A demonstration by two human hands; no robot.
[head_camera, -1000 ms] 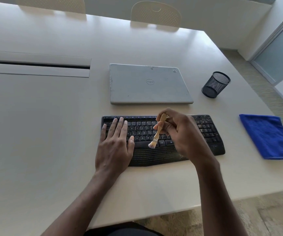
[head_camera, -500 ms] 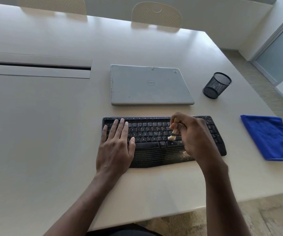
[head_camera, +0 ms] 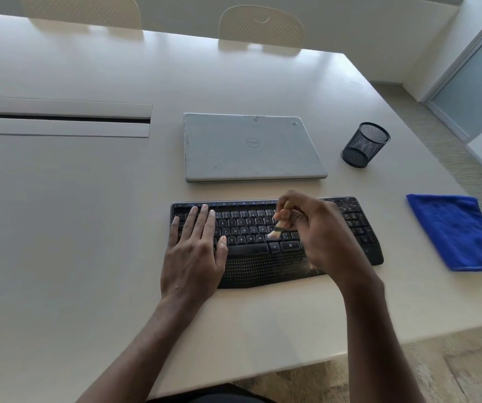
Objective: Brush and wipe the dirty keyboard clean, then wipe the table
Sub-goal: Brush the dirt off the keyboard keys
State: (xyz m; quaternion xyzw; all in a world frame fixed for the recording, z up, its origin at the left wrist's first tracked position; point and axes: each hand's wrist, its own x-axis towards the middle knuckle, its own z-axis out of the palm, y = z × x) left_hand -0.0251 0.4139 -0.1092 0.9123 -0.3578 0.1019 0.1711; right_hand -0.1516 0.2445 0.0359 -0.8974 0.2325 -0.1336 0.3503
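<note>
The right hand (head_camera: 321, 237) is blurred and hides most of the brush (head_camera: 278, 226). Its grip is curled round the handle, with the bristles on the middle keys of the keyboard (head_camera: 251, 266) on the table (head_camera: 59, 228). The left hand (head_camera: 193, 257) stays flat on the left keys. The bristles sit slightly further left than half a second ago.

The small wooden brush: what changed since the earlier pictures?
The right hand, gripping the small wooden brush, swept it rightward over the black keyboard, then slightly back left. The left hand stayed flat on it; silver laptop, black mesh cup and blue cloth did not move.
</note>
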